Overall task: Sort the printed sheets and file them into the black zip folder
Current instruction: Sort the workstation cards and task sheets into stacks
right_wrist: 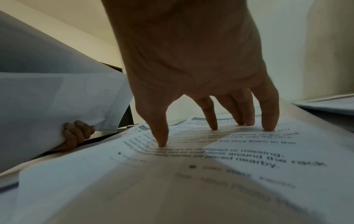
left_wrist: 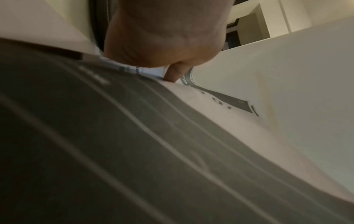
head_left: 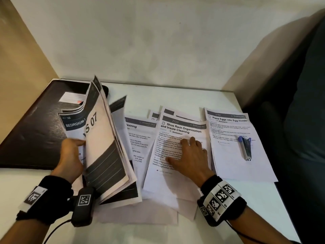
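My left hand (head_left: 71, 156) grips a thick bundle of printed sheets (head_left: 105, 145), tilted up on edge over the table; its thumb is on the near face, and in the right wrist view the fingers (right_wrist: 76, 133) curl round the far side. The top sheet reads "S 07" with a dark ruled block. My right hand (head_left: 189, 154) presses spread, straight fingertips (right_wrist: 161, 141) on the "Shoe Rack Organization and Insole Cleaning" sheet (head_left: 168, 173). The black zip folder (head_left: 35, 131) lies open at the left, partly under the bundle.
More sheets fan out across the white table (head_left: 263, 208): a "Cleaning" sheet (head_left: 139, 138) in the middle, a "Place Eggs into Egg Holder" sheet (head_left: 237, 166) at the right with a blue stapler (head_left: 246, 148) on it. A wall runs behind; a dark chair (head_left: 302, 120) stands at the right.
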